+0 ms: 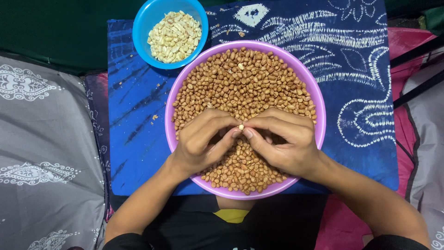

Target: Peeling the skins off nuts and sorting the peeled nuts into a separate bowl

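**Ana:** Peanut [241,127], a single pale one, sits pinched between the fingertips of both hands, just above the middle of a wide purple bowl [319,121].

**Ben:** How are the hands placed?

**Ana:** Seen from the head camera, looking straight down, the left hand [202,140] and right hand [283,140] meet at their tips, pressed together on that one nut. Both hands rest over the near half of the bowl, touching the heap.

**Ben:** What fills the bowl?

**Ana:** Red-brown peanuts [245,78], still in their skins, spread nearly to the rim.

**Ben:** Anything beside it?

**Ana:** A smaller blue bowl [144,28] stands at the far left, touching the purple rim. It holds pale, skinless peanuts [175,36].

**Ben:** What lies underneath?

**Ana:** A blue cloth [360,78] with white swirling patterns. A few flakes of skin [154,117] are scattered on it, left of the purple bowl. A grey cushion [46,153] with white ornaments lies on the left side, and pink fabric [407,41] shows on the right. No packages or labels can be made out.
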